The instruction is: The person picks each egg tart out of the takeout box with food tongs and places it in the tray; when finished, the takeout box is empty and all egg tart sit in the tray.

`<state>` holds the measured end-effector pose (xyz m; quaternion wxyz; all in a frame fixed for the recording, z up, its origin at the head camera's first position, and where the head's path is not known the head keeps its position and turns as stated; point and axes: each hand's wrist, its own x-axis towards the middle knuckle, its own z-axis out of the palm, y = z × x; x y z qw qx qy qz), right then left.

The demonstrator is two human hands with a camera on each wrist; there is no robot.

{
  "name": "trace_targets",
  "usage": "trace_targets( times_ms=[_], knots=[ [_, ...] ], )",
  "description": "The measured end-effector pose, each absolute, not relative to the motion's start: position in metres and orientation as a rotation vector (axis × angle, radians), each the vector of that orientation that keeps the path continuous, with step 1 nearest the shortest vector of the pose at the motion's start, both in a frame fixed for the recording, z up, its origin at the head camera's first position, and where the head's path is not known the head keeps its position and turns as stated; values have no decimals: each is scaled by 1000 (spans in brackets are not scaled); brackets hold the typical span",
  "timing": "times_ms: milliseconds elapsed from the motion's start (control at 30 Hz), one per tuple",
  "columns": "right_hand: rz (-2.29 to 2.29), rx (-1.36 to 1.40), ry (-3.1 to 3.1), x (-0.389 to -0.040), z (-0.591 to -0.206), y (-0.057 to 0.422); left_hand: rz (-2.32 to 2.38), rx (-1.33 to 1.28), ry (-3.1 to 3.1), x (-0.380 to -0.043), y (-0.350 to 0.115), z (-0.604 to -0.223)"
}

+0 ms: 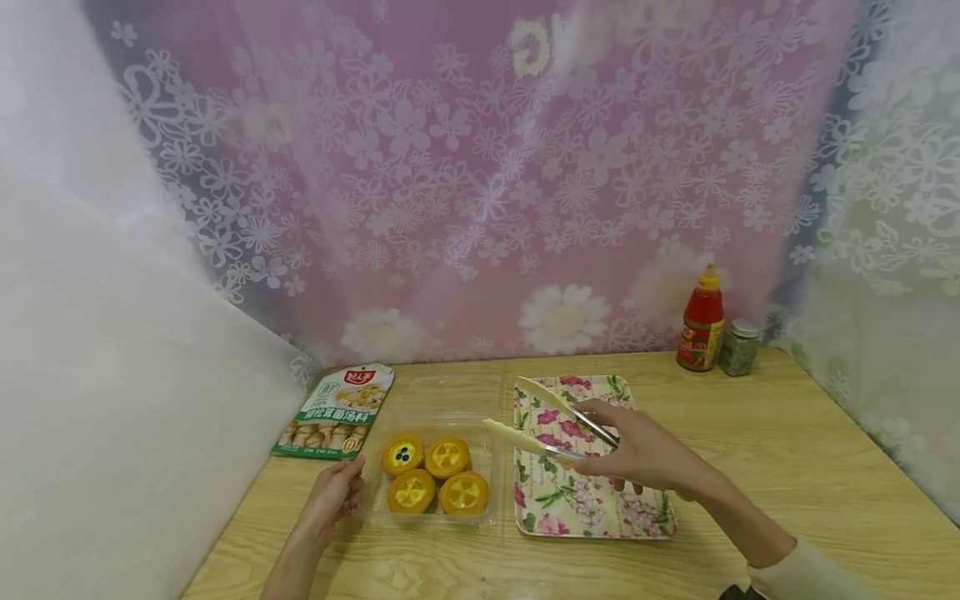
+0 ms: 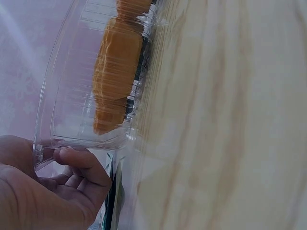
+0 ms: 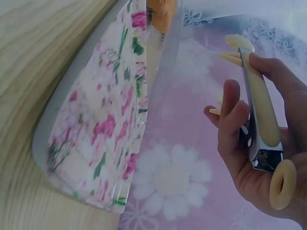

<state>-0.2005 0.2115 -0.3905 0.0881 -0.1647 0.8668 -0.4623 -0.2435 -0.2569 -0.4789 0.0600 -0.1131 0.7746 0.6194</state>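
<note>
My left hand [image 1: 332,493] pinches the left rim of a clear plastic container [image 2: 72,127] between thumb and fingers. Inside it sit several egg tarts [image 1: 447,457], one topped with dark blue dots. My right hand [image 1: 643,446] grips a pair of tongs [image 3: 260,103] with metal arms and cream-coloured tips. The tongs are spread apart, their tips pointing left above the gap between the container and a floral tray [image 1: 592,500]. Nothing lies between the tips. The tray sits on the table under my right hand.
A green and white food packet [image 1: 337,412] lies left of the container, whose clear lid [image 1: 450,392] is folded back behind. A red sauce bottle [image 1: 701,321] and a small spice jar [image 1: 741,348] stand at the back right of the wooden table [image 1: 817,467]. A flowered curtain [image 1: 480,183] hangs behind.
</note>
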Motion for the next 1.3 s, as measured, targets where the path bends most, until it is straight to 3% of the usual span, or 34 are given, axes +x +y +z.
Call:
trace_targets(
  times_ms=[667,1300],
  knots=[
    [-1273,-501,2408,-208,-394,137,1891,-343,2331,-244,-257,-484],
    [-912,-506,2550,-212,-377,96,1976,-314,2342,-242,-255,-482]
  ],
)
